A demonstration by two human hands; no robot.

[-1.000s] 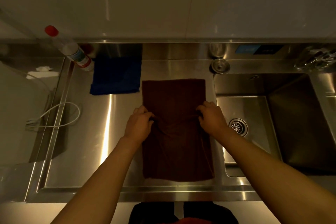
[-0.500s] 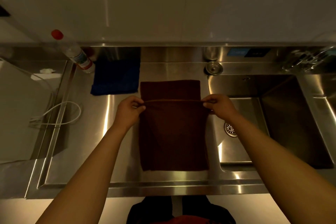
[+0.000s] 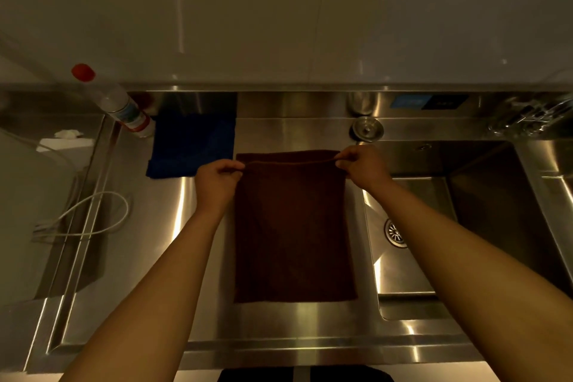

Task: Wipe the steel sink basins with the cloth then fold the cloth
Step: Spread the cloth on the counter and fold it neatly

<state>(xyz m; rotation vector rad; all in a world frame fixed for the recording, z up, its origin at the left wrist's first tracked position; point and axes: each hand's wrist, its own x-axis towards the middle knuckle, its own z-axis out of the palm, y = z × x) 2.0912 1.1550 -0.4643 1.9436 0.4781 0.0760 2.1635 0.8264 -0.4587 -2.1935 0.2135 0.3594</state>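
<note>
- I see the cloth (image 3: 294, 232) lying on the flat drainboard (image 3: 173, 257), left of the sink basin (image 3: 483, 211).
- My left hand (image 3: 217, 183) pinches the cloth's raised edge at its left end, my right hand (image 3: 362, 167) at its right end; that edge lies near the cloth's far edge.
- A second cloth (image 3: 192, 146) lies behind and left of the first, just beside it.
- A bottle (image 3: 121, 105) stands left of the second cloth, at the back.
- A cable (image 3: 93, 217) loops over the drainboard's left rim.
- A drain plug (image 3: 367, 129) sits on the ledge behind the right hand.
- The drain (image 3: 395, 231) lies in the basin floor, partly hidden by my right forearm.
</note>
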